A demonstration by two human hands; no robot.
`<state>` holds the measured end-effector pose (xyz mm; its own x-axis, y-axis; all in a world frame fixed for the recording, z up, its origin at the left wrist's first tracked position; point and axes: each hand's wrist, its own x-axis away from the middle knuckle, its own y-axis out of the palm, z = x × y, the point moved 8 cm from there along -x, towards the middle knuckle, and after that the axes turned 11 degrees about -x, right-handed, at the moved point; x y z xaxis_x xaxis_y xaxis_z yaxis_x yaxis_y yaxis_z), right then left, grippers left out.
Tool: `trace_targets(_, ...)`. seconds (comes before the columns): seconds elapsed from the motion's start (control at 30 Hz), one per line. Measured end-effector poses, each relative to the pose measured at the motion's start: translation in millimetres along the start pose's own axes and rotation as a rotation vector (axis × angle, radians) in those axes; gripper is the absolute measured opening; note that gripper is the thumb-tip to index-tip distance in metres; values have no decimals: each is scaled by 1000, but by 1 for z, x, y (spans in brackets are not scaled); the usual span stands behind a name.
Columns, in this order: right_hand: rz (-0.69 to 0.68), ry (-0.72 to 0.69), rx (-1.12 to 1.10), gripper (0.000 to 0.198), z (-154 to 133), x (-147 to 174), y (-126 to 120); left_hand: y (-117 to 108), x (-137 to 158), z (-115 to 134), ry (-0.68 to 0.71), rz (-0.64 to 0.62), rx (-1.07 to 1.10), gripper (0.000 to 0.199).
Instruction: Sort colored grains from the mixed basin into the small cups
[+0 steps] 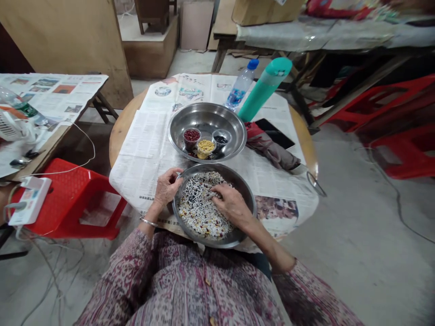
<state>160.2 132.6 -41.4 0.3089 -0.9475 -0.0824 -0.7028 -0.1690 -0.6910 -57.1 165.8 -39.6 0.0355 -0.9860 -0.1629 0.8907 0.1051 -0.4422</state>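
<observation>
Close to my body, a steel basin point(245, 188) holds a spread mix of white grains and black, red and yellow beans point(200, 210). My left hand point(167, 186) grips its left rim, thumb on the inner side. Over the mix, my right hand point(233, 203) is closed, its bent fingertips together at the beans; what lies between them is too small to tell. Just beyond stands a second steel basin point(209, 111). Inside it are three clear cups: one with red beans point(191, 135), one with yellow beans point(205, 145), one with black beans point(221, 139).
Newspaper point(136, 149) covers the round table. Behind the far basin stand a water bottle point(240, 86) and a teal bottle point(263, 90). A folded umbrella point(272, 149) and a dark tablet point(276, 132) lie right. A red stool point(78, 194) with a power strip point(30, 201) is left.
</observation>
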Motion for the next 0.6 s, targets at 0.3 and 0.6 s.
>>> trace_targets(0.3,-242,-284,-167,22,-78,31,52,0,-1,-3,4,13,10,21)
trace_targets(0.6,-94,-163,392,20,-42,22,3,0,0,-2,-4,4,10,21)
